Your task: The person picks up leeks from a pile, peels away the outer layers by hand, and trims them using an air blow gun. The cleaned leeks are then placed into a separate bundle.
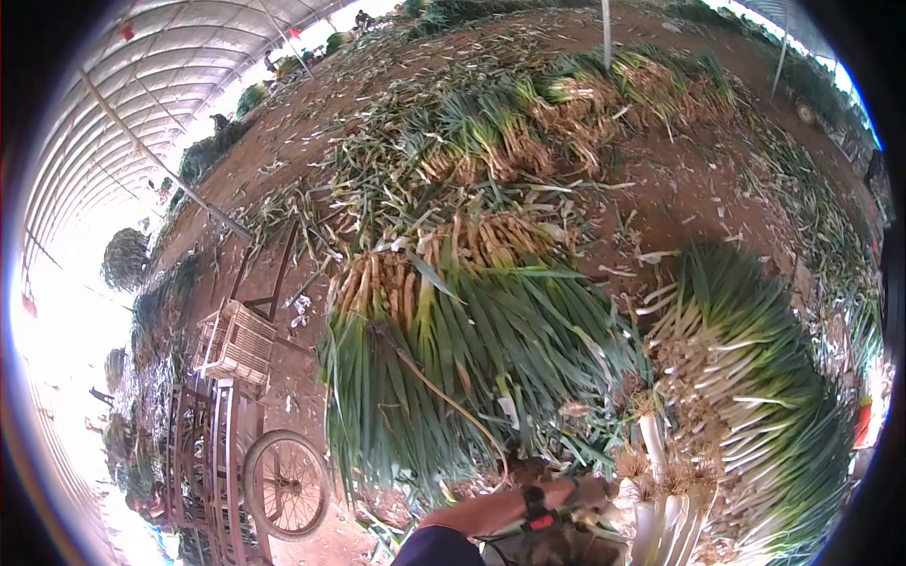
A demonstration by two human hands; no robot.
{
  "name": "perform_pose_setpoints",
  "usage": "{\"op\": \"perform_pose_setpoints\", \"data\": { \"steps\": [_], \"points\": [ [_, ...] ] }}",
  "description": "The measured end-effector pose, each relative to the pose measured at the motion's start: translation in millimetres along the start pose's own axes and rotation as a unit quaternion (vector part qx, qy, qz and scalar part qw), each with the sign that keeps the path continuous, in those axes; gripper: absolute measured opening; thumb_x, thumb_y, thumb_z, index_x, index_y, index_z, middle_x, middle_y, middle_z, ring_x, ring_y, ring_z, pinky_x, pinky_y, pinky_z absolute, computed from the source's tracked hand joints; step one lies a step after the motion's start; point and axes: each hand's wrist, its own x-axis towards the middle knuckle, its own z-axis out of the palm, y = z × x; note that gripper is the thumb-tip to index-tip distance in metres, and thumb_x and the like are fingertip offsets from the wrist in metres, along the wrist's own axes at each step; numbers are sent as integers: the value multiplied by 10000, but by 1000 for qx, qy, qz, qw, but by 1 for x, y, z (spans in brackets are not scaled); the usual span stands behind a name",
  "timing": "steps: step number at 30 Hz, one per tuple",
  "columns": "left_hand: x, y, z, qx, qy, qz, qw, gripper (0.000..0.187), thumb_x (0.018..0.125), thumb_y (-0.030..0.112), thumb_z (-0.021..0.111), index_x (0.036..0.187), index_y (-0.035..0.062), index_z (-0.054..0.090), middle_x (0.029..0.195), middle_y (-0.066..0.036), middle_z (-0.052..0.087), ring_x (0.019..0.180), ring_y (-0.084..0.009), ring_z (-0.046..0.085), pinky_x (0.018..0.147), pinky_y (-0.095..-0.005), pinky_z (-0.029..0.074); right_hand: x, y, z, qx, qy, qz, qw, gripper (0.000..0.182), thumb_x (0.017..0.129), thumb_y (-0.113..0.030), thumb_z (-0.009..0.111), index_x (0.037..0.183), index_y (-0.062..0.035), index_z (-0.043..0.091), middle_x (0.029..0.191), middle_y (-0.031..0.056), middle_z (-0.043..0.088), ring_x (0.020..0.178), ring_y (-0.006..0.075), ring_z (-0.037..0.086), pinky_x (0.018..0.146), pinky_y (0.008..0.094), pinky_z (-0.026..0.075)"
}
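Observation:
My left hand, in what looks like a grey glove, reaches in from the bottom with a dark band on its wrist. Blurred fingers end beside the roots and white stalks of several large green onions; what they grip, I cannot tell. Just above, a single white stalk lies with its roots up. Left of it spreads a big heap of untrimmed green onions, brown stems at the far side and leaves toward me. To the right runs a long row of green onions with white stalks. My right hand is out of view.
A metal cart with a spoked wheel stands at the left, a woven crate by its frame. More bundles lie farther off among scattered leaf scraps on brown soil. A slanting pole and a thin post stand under the arched roof.

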Motion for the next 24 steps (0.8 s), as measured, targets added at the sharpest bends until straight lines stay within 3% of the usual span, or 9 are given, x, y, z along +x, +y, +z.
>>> {"op": "perform_pose_setpoints", "data": {
  "steps": [3,5,7,9,11,14,17,21,24],
  "points": [
    [-64,-34,-180,98,239,-44,965,383,1012,245,680,1366,97,663,1178,-122,737,923,-231,751,737,-381,629,-7,-22,29,-2,17,5,1000,623,700,-178,891,1272,-4,715,1087,98,784,924,199,718,869,333,571],
    [-136,-18,-341,157,455,-62,874,404,1022,250,675,1393,92,651,1207,-121,735,940,-224,752,743,-376,631,-17,-31,44,-3,27,13,1000,628,707,-181,893,1281,-5,712,1093,97,783,928,197,717,873,332,571],
    [-220,48,-480,168,651,-3,740,425,1032,255,670,1421,86,638,1237,-121,733,956,-217,753,750,-371,633,-30,-37,55,-1,34,20,999,632,714,-185,894,1291,-6,708,1099,95,783,933,195,716,877,332,571],
    [-280,132,-556,143,756,101,630,446,1042,259,665,1449,81,626,1266,-120,731,973,-210,754,756,-366,635,-47,-35,61,6,42,28,999,637,721,-188,896,1301,-8,705,1104,93,782,938,194,715,881,331,571],
    [-307,192,-571,97,781,187,588,467,1052,264,661,1477,76,614,1295,-120,728,990,-202,755,763,-361,636,-70,-19,62,16,47,41,998,642,728,-191,898,1311,-9,701,1110,92,782,943,192,714,885,331,571],
    [-273,172,-528,0,677,171,716,523,1047,292,681,1511,67,592,1360,-131,702,1039,-209,750,801,-359,636,-123,37,60,45,43,78,995,650,738,-197,901,1326,-11,696,1119,89,781,950,190,713,891,330,570],
    [-182,40,-417,-100,385,68,915,638,1003,363,756,1529,56,564,1467,-165,628,1136,-253,733,895,-370,631,-159,70,57,76,-45,94,992,657,748,-202,903,1341,-13,691,1127,87,780,958,187,711,897,329,570],
    [-86,7,-278,-305,63,26,950,881,910,413,871,1595,37,464,1564,-217,557,1362,-316,630,1110,-402,558,-152,-1,63,35,-246,50,967,685,747,-213,922,1358,-18,681,1135,71,770,1004,151,684,922,315,556],
    [-51,14,-230,-310,-171,77,932,994,889,394,887,1653,32,365,1602,-230,520,1497,-325,496,1235,-450,431,-138,10,63,-15,-336,40,941,742,732,-212,936,1388,-11,653,1169,60,752,1050,144,656,953,318,545]
  ]
}}
